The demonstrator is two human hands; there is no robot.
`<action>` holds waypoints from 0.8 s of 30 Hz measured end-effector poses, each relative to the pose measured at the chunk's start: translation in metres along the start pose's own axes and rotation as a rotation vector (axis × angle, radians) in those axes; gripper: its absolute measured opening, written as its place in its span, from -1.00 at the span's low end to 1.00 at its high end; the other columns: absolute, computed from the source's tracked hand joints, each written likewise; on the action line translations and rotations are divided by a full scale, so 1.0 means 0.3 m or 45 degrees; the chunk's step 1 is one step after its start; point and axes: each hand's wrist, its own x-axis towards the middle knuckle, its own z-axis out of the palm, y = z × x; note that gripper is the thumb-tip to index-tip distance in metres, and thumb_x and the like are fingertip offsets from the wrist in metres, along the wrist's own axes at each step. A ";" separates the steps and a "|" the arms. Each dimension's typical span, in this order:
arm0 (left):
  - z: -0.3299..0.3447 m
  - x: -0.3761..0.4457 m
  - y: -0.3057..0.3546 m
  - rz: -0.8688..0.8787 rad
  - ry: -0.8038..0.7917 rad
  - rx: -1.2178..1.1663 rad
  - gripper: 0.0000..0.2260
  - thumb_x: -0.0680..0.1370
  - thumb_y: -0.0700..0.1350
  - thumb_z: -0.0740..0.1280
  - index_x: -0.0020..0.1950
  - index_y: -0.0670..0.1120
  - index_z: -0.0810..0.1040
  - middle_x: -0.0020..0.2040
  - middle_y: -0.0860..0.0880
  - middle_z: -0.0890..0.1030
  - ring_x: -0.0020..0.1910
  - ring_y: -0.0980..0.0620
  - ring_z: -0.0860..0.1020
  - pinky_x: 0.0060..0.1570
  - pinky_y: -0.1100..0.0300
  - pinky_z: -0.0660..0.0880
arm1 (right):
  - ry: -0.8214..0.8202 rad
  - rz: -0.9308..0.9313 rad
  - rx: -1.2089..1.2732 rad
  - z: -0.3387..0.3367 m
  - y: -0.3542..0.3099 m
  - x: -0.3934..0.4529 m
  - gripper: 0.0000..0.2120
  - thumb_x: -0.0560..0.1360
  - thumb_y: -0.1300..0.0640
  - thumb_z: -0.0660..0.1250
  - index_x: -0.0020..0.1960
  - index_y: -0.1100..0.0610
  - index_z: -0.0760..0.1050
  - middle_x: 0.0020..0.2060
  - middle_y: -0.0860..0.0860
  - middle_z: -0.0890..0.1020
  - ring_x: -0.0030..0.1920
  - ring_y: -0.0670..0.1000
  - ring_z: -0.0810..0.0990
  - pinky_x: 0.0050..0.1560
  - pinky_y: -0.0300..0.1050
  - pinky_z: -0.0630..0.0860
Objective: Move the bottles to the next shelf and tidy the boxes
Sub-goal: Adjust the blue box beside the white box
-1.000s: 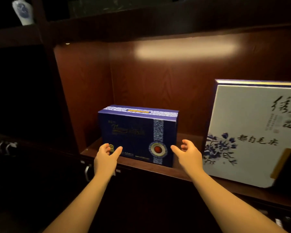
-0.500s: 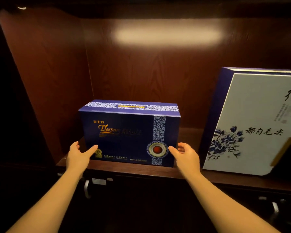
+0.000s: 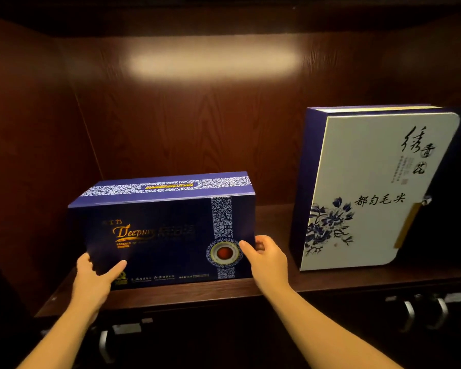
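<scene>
A dark blue gift box [image 3: 168, 230] with gold lettering and a red-and-white medallion stands on the wooden shelf [image 3: 224, 288], left of centre. My left hand [image 3: 96, 272] grips its lower left corner, thumb on the front face. My right hand [image 3: 266, 259] holds its lower right edge, fingers wrapped around the side. A taller white box [image 3: 370, 187] with blue flowers and black calligraphy stands upright to the right, apart from the blue box. No bottles are in view.
The shelf sits in a dark wood cabinet with a side wall [image 3: 37, 155] at the left and a lit back panel [image 3: 210, 115]. Metal drawer handles [image 3: 410, 315] hang below the shelf's front edge.
Both hands have closed onto the blue box's lower corners; before, they hovered open beside it. The view has come closer to the shelf.
</scene>
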 end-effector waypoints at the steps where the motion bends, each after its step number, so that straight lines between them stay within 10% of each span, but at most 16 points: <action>1: 0.001 0.000 -0.002 -0.003 0.000 0.022 -0.24 0.39 -0.18 0.51 0.45 -0.14 0.15 0.41 -0.21 0.36 0.33 -0.17 0.39 0.31 -0.11 0.32 | 0.006 -0.027 -0.024 -0.005 -0.009 0.005 -0.59 0.42 -0.19 0.42 0.17 -0.05 0.48 0.01 -0.21 0.56 0.04 -0.09 0.57 -0.08 -0.20 0.48; 4: 0.006 0.002 0.003 -0.002 0.043 0.055 -0.20 0.39 -0.16 0.52 0.47 -0.15 0.10 0.42 -0.22 0.33 0.35 -0.19 0.35 0.26 -0.01 0.31 | 0.024 -0.132 0.059 -0.030 -0.081 0.037 -0.29 0.41 -0.20 0.42 0.47 -0.04 0.27 0.19 -0.19 0.44 0.16 -0.13 0.50 0.11 -0.08 0.51; 18: 0.089 -0.064 0.027 0.066 0.030 0.147 -0.21 0.37 -0.02 0.52 0.45 -0.11 0.16 0.37 -0.20 0.40 0.28 -0.21 0.42 0.13 -0.03 0.36 | 0.250 -0.241 -0.089 -0.086 -0.132 0.053 -0.75 0.57 -0.03 0.29 0.14 0.08 0.57 -0.04 -0.02 0.65 -0.05 0.00 0.60 -0.15 -0.11 0.46; 24: 0.179 -0.118 0.062 0.074 -0.033 0.115 -0.24 0.39 -0.02 0.51 0.44 -0.09 0.15 0.37 -0.18 0.41 0.28 -0.21 0.41 0.06 0.01 0.34 | 0.386 -0.264 -0.253 -0.168 -0.137 0.052 -0.48 0.53 -0.02 0.34 0.42 0.08 0.31 0.16 0.03 0.45 0.01 -0.07 0.46 -0.15 -0.16 0.48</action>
